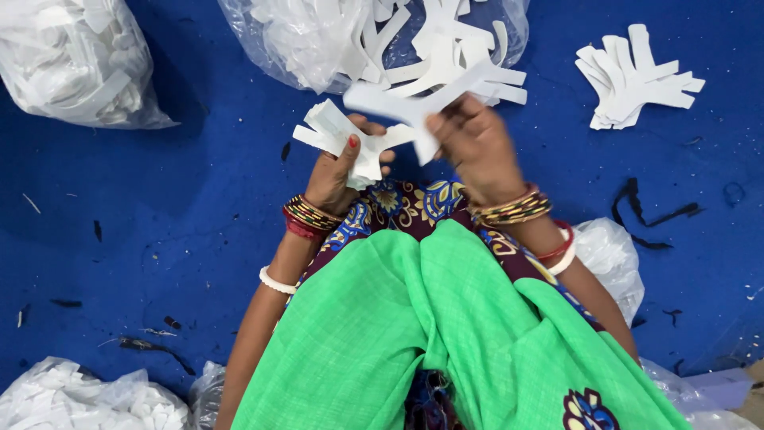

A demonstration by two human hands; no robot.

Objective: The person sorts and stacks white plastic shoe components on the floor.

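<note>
My left hand (338, 171) grips a small stack of white cut-out pieces (338, 135) with branching strips. My right hand (477, 147) holds one white branched cut-out piece (414, 103), lifted slightly and blurred, next to the left hand's stack. Both wrists wear bangles. Just beyond the hands lies an open clear plastic bag (318, 36) with loose white cut-outs (458, 48) spilling from it.
A neat pile of white cut-outs (637, 80) lies at the upper right on the blue mat (159, 223). More clear bags of white scraps sit at the upper left (72, 60) and lower left (79, 398). Green cloth (446, 334) covers my lap. Dark scraps dot the mat.
</note>
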